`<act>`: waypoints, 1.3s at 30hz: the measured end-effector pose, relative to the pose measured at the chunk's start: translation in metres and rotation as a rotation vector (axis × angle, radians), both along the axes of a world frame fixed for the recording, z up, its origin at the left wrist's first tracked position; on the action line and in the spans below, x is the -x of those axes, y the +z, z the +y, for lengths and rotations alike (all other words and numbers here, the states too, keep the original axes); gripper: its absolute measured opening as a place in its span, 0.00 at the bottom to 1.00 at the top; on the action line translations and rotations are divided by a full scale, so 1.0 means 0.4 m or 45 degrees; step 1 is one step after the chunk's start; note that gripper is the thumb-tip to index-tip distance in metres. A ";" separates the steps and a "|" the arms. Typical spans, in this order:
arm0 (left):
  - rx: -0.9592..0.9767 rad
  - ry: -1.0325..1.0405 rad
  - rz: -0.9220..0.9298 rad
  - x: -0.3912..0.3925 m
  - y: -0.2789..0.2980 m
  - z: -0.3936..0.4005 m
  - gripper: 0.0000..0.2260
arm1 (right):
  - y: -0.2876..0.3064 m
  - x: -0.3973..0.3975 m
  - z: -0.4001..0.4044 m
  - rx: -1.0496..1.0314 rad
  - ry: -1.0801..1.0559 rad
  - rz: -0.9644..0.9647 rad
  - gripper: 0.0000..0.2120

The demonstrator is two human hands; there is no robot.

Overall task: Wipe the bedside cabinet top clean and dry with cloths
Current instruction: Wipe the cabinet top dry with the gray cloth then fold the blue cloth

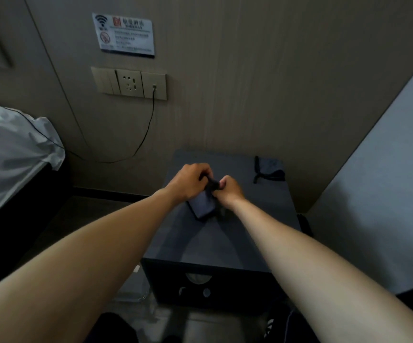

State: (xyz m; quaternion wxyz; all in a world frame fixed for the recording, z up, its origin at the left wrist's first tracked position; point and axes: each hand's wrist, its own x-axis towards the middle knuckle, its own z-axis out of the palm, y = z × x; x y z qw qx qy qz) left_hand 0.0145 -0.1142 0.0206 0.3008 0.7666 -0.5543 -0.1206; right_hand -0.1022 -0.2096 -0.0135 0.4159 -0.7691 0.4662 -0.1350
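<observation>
Your 2 forearms reach over the dark cabinet top (225, 243). Your left hand (188, 180) and right hand (230, 188) both pinch 1 folded dark cloth (204, 203) at its upper edge; its lower end touches the top. It looks soft, light, floppy: grip folds firmly. Further back, a second cloth (269, 169) lies crumpled near the wall.

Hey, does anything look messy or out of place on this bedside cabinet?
Only a crumpled cloth at the cabinet top's back right corner. Both hands grip another folded cloth mid-top. No spill or damage shows.
</observation>
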 end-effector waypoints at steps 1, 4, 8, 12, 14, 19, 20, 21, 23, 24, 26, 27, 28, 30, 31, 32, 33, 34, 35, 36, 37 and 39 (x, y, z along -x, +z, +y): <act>0.010 -0.008 -0.018 0.005 0.011 -0.006 0.09 | 0.006 0.015 -0.004 -0.031 -0.023 -0.028 0.14; 0.003 -0.030 -0.084 0.027 0.034 -0.023 0.10 | 0.023 0.057 -0.021 -0.168 -0.127 -0.107 0.10; -0.040 -0.104 -0.117 0.086 0.049 -0.040 0.07 | 0.077 0.126 -0.044 -0.563 -0.279 -0.355 0.07; -0.087 -0.136 0.006 0.181 0.053 -0.057 0.12 | 0.099 0.209 -0.084 -0.813 -0.407 -0.496 0.09; -0.063 -0.102 0.159 0.219 0.051 -0.082 0.19 | 0.102 0.248 -0.100 -0.884 -0.459 -0.551 0.13; -0.102 0.035 0.011 0.266 0.023 -0.158 0.12 | 0.113 0.339 -0.133 -1.011 -0.583 -0.730 0.17; -0.168 0.063 0.089 0.275 0.011 -0.173 0.16 | 0.114 0.356 -0.140 -1.023 -0.592 -0.750 0.17; -0.211 0.085 0.248 0.293 0.008 -0.183 0.19 | 0.115 0.375 -0.146 -1.027 -0.597 -0.761 0.17; -0.262 0.092 0.618 0.329 -0.001 -0.207 0.18 | 0.119 0.413 -0.154 -1.053 -0.603 -0.792 0.17; -0.277 0.096 0.752 0.344 -0.005 -0.218 0.18 | 0.117 0.431 -0.163 -1.084 -0.591 -0.803 0.17; -0.315 0.111 1.001 0.368 -0.017 -0.231 0.21 | 0.112 0.462 -0.178 -1.128 -0.551 -0.801 0.18; -0.335 0.117 1.098 0.376 -0.027 -0.235 0.23 | 0.109 0.476 -0.185 -1.136 -0.547 -0.795 0.17; -0.357 0.113 1.173 0.381 -0.040 -0.239 0.24 | 0.100 0.488 -0.196 -1.138 -0.555 -0.786 0.17; -0.393 0.105 1.278 0.385 -0.067 -0.245 0.23 | 0.082 0.509 -0.219 -1.127 -0.591 -0.759 0.16; -0.396 0.098 1.307 0.388 -0.073 -0.244 0.22 | 0.073 0.520 -0.227 -1.125 -0.601 -0.738 0.16; -0.387 0.100 1.322 0.391 -0.081 -0.244 0.19 | 0.059 0.529 -0.238 -1.119 -0.597 -0.698 0.17; -0.371 0.110 1.342 0.395 -0.084 -0.242 0.17 | 0.049 0.535 -0.244 -1.109 -0.577 -0.642 0.17; -0.357 0.125 1.363 0.396 -0.089 -0.240 0.14 | 0.034 0.539 -0.250 -1.063 -0.553 -0.567 0.16; -0.342 0.147 1.387 0.395 -0.096 -0.238 0.13 | 0.023 0.541 -0.252 -1.000 -0.526 -0.501 0.14; -0.325 0.173 1.399 0.389 -0.107 -0.238 0.12 | 0.006 0.540 -0.257 -0.921 -0.504 -0.445 0.12; -0.311 0.199 1.401 0.384 -0.117 -0.237 0.12 | -0.008 0.537 -0.256 -0.866 -0.488 -0.428 0.11; -0.299 0.251 1.384 0.374 -0.136 -0.237 0.11 | -0.033 0.528 -0.250 -0.789 -0.467 -0.437 0.07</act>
